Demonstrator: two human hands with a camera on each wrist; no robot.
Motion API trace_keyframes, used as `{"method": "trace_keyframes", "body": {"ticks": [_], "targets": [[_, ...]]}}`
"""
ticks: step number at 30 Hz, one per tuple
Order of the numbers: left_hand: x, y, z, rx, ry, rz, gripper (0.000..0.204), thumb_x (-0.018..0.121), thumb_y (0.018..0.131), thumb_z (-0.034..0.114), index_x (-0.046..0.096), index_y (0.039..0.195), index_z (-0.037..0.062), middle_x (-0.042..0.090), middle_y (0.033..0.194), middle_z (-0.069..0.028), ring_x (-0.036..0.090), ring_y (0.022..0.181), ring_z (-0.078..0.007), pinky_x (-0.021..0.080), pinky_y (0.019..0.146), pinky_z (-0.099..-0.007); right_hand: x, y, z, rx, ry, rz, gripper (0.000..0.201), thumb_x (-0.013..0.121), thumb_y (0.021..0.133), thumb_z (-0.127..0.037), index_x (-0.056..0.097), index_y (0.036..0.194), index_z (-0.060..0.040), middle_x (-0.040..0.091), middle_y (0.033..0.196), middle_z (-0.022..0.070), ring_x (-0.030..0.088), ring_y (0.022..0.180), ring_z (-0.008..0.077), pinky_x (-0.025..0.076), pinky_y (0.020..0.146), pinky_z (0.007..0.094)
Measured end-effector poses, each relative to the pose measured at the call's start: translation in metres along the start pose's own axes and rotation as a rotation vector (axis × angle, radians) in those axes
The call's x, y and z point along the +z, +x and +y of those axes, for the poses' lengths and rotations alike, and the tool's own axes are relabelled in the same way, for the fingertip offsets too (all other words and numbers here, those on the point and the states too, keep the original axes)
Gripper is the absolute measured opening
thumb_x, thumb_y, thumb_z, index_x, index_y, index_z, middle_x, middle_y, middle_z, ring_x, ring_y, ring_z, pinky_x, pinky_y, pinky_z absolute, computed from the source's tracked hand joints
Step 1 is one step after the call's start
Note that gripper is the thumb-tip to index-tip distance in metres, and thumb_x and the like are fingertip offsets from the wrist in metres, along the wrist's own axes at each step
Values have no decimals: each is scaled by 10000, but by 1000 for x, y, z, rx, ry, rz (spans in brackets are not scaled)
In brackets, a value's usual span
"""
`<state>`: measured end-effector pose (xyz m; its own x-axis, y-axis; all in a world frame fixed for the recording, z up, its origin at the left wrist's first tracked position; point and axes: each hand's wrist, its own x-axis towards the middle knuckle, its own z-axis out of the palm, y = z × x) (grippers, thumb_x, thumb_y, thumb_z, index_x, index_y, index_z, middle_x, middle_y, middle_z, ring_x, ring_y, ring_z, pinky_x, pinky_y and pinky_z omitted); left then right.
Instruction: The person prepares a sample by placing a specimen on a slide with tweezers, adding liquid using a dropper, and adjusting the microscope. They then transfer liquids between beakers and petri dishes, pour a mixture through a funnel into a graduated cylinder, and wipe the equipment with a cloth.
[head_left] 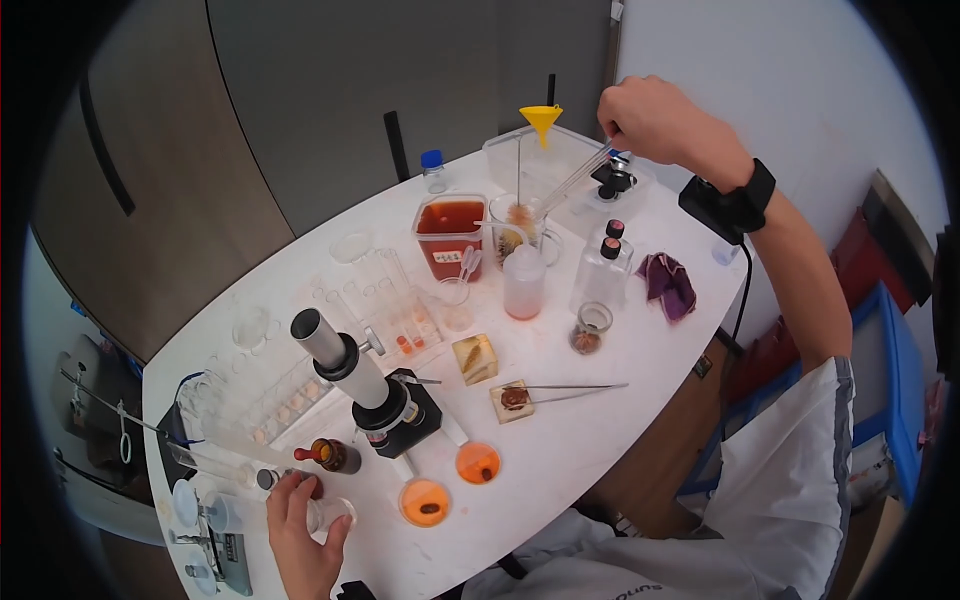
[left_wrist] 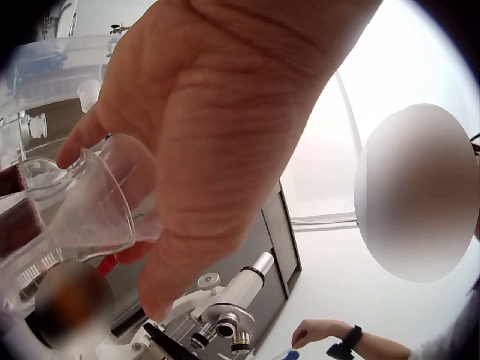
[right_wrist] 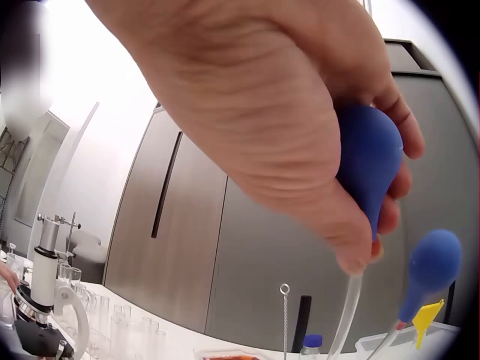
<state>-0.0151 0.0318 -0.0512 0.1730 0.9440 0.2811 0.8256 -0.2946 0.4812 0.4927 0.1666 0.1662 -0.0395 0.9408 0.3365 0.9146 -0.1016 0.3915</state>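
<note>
My right hand is raised at the back right, its fingers and thumb wrapped around the blue rubber bulb of a glass pipette. The pipette's clear tube slants down to a glass mug that holds test tube brushes. A second blue-bulbed pipette leans close by. At the front left, my left hand has thumb and fingers spread beside a clear glass funnel-shaped piece. Its fingers reach over small dark-red bottles, next to a brown dropper bottle.
A microscope stands mid-table before a test tube rack. Two orange dishes lie at the front edge. Around the mug are a tub of red liquid, a wash bottle, and a clear bin with a yellow funnel.
</note>
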Motion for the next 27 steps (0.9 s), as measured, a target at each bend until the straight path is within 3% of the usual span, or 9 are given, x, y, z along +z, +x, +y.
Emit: {"method": "trace_keyframes", "body": {"ticks": [7,10,16,19,22,25,27], "targets": [[-1,0,0,-10,3,-20,616,832,654,0,638,1238,-8,584,1351,-211,582,1251,-419,457,1066,-465,63,30,2,-167,-234,149,46,703,796,-49,719,786,-90,693,811,61,650,948,256,464,880,382],[-11,3,6,60,115,-68,570,808,864,192,609,1376,42,595,1401,-219,548,1294,-424,440,1094,-480,66,29,1,-165,-247,163,50,690,802,-44,726,793,-78,696,812,62,650,937,257,466,876,378],[-10,4,10,37,70,-74,532,807,857,162,625,1342,43,585,1401,-223,528,1298,-438,415,1113,-488,66,28,-4,-206,-349,180,62,691,862,-72,751,859,-85,692,800,51,661,900,229,465,879,362],[0,1,2,11,36,-4,617,832,650,-1,638,1236,-7,585,1351,-209,582,1250,-418,454,1069,-466,72,33,-3,-223,-345,209,59,700,879,-85,759,886,-86,692,792,41,667,889,222,458,856,354],[-1,0,0,5,26,-14,619,827,650,-1,637,1238,-6,587,1350,-209,579,1255,-420,451,1072,-466,72,34,-10,-137,-312,97,71,702,881,-79,769,903,-79,700,828,66,670,963,228,461,973,408],[0,-1,0,1,13,-3,614,822,657,5,636,1242,-4,588,1348,-206,578,1256,-419,450,1074,-462,79,28,-5,-213,-448,236,115,733,873,-150,765,980,-125,729,933,66,688,998,242,427,1036,438],[-7,2,7,22,56,-47,553,812,790,103,629,1307,27,595,1371,-216,548,1281,-430,426,1101,-477,81,23,-3,-253,-350,488,145,761,855,-152,749,995,-116,712,1004,82,670,1044,265,390,1101,479]]}}
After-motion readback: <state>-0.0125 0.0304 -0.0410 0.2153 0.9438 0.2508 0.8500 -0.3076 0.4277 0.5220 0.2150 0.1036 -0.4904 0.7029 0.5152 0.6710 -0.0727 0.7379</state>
